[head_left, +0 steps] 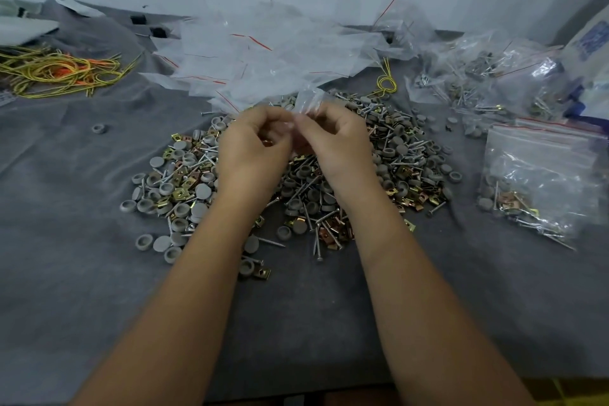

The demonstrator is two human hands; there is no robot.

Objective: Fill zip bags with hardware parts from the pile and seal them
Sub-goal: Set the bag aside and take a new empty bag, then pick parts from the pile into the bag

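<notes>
Above the pile (329, 175) of grey caps, screws, clips, your left hand (253, 148) and right hand (336, 145) pinch a clear bag (308, 102); filled bags (540, 175) lie right.

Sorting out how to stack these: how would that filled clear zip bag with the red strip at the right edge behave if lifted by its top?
The filled clear zip bag would probably sag, since its film looks thin and crumpled. The screws and grey caps lie at its lower end, so it likely hangs bottom-heavy. Screw points might poke through.

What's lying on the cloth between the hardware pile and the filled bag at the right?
Head view: mostly bare grey cloth between the pile and the filled bag, apart from one loose screw and a few stray grey caps at the pile's edge.
</notes>
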